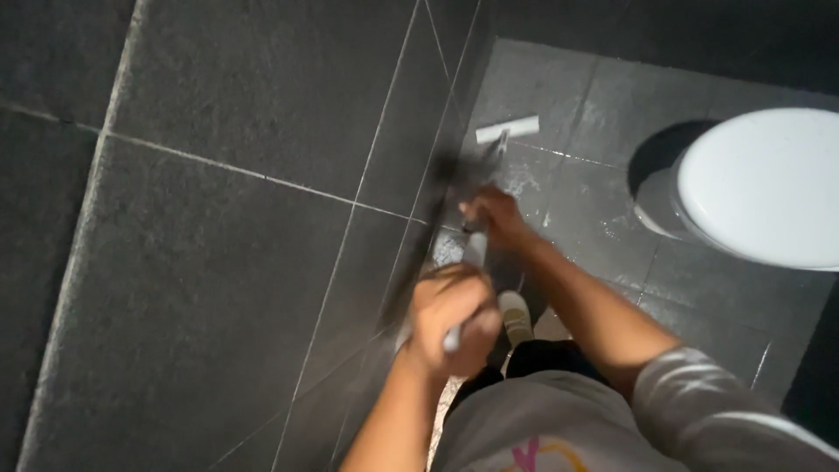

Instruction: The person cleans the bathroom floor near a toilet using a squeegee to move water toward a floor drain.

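Both my hands grip a long grey handle (473, 251) that points down toward the wet dark floor tiles (577, 201). My left hand (450, 325) is closed around the upper part of the handle, close to my body. My right hand (494, 212) is closed on it lower down. The handle's far end (491, 156) is blurred and lies near the foot of the dark tiled wall (245, 218). One light shoe (516, 316) of mine shows below the hands.
A white toilet (760, 188) with its lid down stands at the right. A pale strip (507, 129) lies on the floor near the wall corner. The tiled wall fills the left half of the view.
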